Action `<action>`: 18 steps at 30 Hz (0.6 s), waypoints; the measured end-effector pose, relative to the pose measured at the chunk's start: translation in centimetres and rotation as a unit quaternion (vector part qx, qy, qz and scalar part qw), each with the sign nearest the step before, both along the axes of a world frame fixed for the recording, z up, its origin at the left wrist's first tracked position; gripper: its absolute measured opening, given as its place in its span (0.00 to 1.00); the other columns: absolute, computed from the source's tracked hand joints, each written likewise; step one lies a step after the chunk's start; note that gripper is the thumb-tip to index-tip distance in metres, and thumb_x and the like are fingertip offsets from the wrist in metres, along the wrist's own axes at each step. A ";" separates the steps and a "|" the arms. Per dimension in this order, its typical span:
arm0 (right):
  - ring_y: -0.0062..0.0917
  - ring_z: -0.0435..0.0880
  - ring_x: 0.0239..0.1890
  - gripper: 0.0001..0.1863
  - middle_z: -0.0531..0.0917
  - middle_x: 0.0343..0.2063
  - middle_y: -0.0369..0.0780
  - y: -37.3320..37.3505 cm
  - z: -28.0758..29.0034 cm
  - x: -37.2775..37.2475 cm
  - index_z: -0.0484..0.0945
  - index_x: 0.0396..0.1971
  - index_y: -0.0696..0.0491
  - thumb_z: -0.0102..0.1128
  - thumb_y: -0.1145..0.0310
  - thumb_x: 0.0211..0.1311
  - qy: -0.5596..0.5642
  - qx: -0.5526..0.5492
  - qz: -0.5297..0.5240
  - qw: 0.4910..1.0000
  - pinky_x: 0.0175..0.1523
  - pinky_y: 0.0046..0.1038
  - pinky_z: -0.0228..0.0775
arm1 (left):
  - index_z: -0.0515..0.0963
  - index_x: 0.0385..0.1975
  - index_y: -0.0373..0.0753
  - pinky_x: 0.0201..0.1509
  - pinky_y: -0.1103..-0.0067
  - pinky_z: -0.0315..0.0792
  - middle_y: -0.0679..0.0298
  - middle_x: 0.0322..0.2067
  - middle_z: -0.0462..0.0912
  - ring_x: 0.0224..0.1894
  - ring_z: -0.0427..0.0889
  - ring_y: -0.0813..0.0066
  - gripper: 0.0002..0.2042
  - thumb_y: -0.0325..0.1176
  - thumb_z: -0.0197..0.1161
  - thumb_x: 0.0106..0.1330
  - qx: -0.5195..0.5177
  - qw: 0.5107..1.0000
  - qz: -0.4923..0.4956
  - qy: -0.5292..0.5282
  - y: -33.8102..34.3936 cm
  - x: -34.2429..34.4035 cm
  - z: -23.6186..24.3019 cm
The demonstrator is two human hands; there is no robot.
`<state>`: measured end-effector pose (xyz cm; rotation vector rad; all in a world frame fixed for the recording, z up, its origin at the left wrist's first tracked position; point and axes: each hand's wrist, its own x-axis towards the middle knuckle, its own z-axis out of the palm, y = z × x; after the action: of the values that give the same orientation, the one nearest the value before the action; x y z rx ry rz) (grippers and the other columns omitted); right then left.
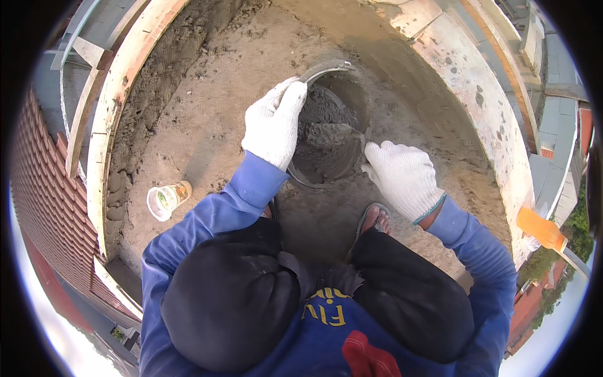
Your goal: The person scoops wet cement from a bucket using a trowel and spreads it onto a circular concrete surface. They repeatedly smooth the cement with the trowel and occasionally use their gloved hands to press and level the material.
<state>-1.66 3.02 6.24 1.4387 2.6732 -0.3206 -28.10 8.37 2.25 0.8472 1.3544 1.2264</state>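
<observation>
the bucket (330,135) rim is gripped by the left hand (274,122); a trowel (333,135), seemingly, is held inside by the right hand (404,178).

Knit cotton gloves, white, matt; bucket (330,135) of wet grey mortar (rough, lumpy); sandy rough slab (207,125); clear plastic cup (164,200), glossy.

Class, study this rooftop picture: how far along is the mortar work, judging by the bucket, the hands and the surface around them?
Done: grey mortar sits mixed in the bucket, and mortar lies packed along the wooden form board. In hand: the left hand grips the bucket's rim while the right hand works a trowel in the mix. Left: the bucket looks partly full, and the sandy slab remains rough.
</observation>
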 end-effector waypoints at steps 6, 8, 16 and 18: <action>0.41 0.90 0.35 0.14 0.84 0.32 0.43 3.2 5.9 2.1 0.82 0.44 0.48 0.70 0.54 0.76 -0.085 0.106 -0.056 0.989 0.39 0.43 0.82 | 0.87 0.64 0.27 0.61 0.79 0.79 0.63 0.52 0.93 0.53 0.86 0.80 0.20 0.37 0.72 0.82 0.006 0.999 0.023 0.041 -0.2 -1.2 -0.3; 0.45 0.91 0.37 0.15 0.86 0.32 0.47 3.9 6.5 4.7 0.82 0.43 0.50 0.67 0.53 0.79 -0.099 0.046 -0.100 0.989 0.41 0.46 0.82 | 0.87 0.63 0.28 0.60 0.79 0.79 0.63 0.52 0.93 0.53 0.86 0.81 0.20 0.37 0.73 0.82 -0.001 0.999 0.035 0.036 0.2 -1.3 -0.3; 0.64 0.87 0.43 0.21 0.85 0.35 0.59 -3.9 0.0 6.4 0.79 0.47 0.58 0.57 0.51 0.86 0.088 -0.303 -0.289 0.904 0.48 0.55 0.78 | 0.90 0.60 0.30 0.61 0.75 0.78 0.63 0.51 0.94 0.52 0.87 0.76 0.19 0.41 0.71 0.82 -0.053 0.991 0.119 -0.003 2.1 -4.9 -2.4; 0.63 0.87 0.44 0.23 0.85 0.36 0.59 -4.3 2.4 3.4 0.79 0.47 0.60 0.56 0.51 0.86 0.126 -0.402 -0.330 0.845 0.49 0.52 0.78 | 0.89 0.60 0.30 0.62 0.74 0.78 0.63 0.52 0.94 0.53 0.87 0.75 0.20 0.41 0.70 0.82 -0.073 0.987 0.140 -0.007 2.1 -4.1 -1.5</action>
<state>1.74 -1.29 8.67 1.9580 1.6333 -1.5375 -32.23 10.45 0.78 0.5576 1.5694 1.3236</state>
